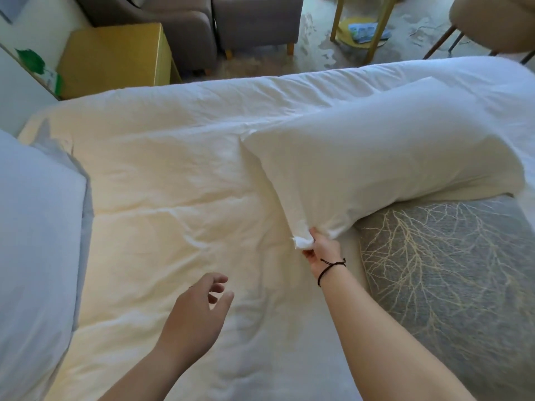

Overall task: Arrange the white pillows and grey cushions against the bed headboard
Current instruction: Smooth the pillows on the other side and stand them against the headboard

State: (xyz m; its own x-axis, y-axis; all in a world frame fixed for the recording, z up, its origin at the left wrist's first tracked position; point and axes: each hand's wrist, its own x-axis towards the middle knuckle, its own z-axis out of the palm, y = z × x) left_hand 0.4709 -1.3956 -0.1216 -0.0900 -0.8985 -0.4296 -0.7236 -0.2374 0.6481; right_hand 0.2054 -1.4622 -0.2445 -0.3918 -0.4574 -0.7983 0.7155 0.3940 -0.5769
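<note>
A long white pillow point(385, 157) lies across the right half of the bed, its near end resting on a grey cushion point(451, 273) with a pale branch pattern. My right hand point(320, 247) pinches the pillow's near left corner. My left hand point(197, 311) hovers open over the white duvet point(173, 180), fingers spread, touching nothing. Another white pillow point(34, 244) sits at the left edge, with a strip of grey fabric point(85, 224) showing along its right side. The headboard is out of view.
Beyond the far side of the bed stand a yellow cabinet point(115, 56), grey armchairs point(202, 27), a small wooden side table point(362, 27) and a beige chair point(492, 21). A white wall panel point(20, 91) runs along the left.
</note>
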